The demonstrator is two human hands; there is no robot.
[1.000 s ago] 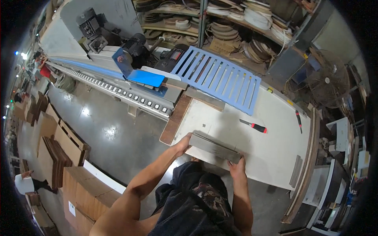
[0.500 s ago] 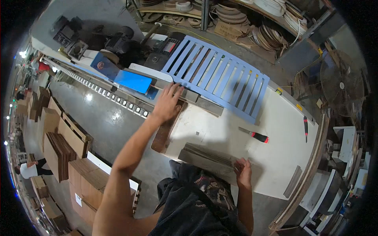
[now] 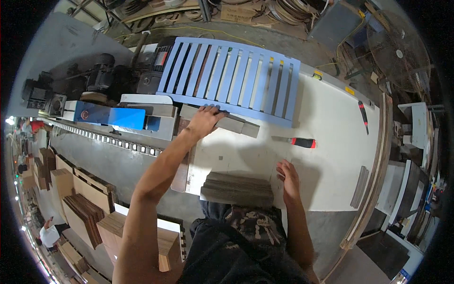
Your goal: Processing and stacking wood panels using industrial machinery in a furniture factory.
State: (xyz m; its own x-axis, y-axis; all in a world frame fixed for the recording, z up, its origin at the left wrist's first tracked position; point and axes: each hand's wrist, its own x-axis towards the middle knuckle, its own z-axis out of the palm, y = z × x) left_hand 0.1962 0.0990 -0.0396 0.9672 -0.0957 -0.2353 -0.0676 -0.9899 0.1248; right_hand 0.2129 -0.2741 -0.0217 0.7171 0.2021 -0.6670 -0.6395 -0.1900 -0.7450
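My left hand (image 3: 204, 124) lies over a grey wood strip (image 3: 230, 124) along the near edge of a light-blue slatted panel (image 3: 229, 80). Its fingers rest side by side on top of the strip; their undersides are hidden. Another short grey piece (image 3: 249, 130) continues the line to the right. Near my body, a stack of grey wood strips (image 3: 236, 188) sits at the front edge of the white table (image 3: 246, 156). Just right of that stack hovers my right hand (image 3: 288, 179), fingers loosely bent and apart, with nothing in it.
A red-and-black handled tool (image 3: 302, 142) lies right of centre, and a red-and-black screwdriver (image 3: 363, 117) farther right. Several thin strips (image 3: 360, 187) lie near the right edge. A machine with a blue cover (image 3: 126, 117) stands left; cardboard stacks (image 3: 82, 213) occupy the floor.
The view has turned, shifting the table and machine leftward. My left hand now sits farther from the machine along the strips. My right hand has come off the stack's right end.
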